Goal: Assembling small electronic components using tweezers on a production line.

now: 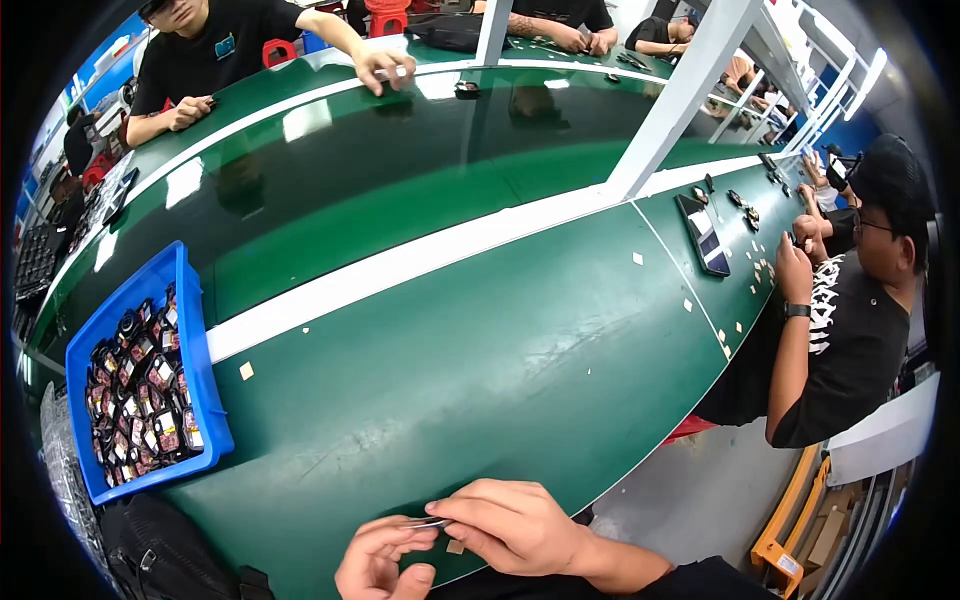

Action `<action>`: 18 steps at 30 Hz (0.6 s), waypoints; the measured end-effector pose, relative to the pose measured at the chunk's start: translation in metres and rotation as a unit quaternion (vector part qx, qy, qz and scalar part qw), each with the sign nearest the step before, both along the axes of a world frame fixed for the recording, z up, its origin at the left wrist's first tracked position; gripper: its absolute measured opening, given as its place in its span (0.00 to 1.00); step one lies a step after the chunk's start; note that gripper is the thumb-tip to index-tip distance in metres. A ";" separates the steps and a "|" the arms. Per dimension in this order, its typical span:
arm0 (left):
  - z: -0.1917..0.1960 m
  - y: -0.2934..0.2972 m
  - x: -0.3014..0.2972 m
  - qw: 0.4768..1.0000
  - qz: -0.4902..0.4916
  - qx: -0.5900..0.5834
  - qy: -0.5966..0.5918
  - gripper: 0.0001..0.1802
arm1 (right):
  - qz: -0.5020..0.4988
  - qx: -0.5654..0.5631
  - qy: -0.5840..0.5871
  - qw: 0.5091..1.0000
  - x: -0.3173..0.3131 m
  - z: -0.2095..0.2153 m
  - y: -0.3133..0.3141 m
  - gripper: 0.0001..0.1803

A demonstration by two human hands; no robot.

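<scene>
Over the green tabletop point(430, 400), the right hand point(515, 525) pinches a thin, shiny piece point(428, 523) between closed fingers point(462, 506); the left hand point(380, 562) curls at its other end, grip unclear. It looks light, stiff and slippery, best held by its edges.

Green bench point(430, 370) in front, white rail point(420, 262) along its far edge. Glossy dark-green surface point(400, 165) beyond, with bright light reflections point(305, 121). White post point(680, 105) meets the rail. Grey floor point(640, 500), orange frame point(792, 520) lower right. Red stools point(388, 22) across.
</scene>
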State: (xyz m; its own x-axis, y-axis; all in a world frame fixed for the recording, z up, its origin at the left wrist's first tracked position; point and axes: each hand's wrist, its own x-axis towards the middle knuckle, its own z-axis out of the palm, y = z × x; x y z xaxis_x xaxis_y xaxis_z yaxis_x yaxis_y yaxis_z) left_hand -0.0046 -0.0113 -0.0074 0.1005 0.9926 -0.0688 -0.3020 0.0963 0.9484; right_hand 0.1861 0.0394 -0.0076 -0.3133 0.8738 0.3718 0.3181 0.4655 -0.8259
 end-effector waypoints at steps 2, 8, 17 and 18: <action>0.003 -0.002 0.015 0.996 0.001 -0.011 -0.087 0.23 | 0.007 -0.043 0.001 0.999 0.001 0.004 -0.005 0.15; -0.005 -0.003 0.014 0.997 0.001 -0.049 -0.062 0.20 | 0.025 -0.020 0.010 0.999 0.000 0.012 0.001 0.15; -0.003 -0.001 0.013 0.998 0.028 -0.028 -0.056 0.17 | 0.056 0.002 0.032 0.998 -0.002 0.010 0.005 0.14; 0.000 -0.002 0.013 0.997 0.033 -0.019 -0.063 0.17 | 0.064 0.006 0.034 0.997 -0.003 0.013 0.003 0.15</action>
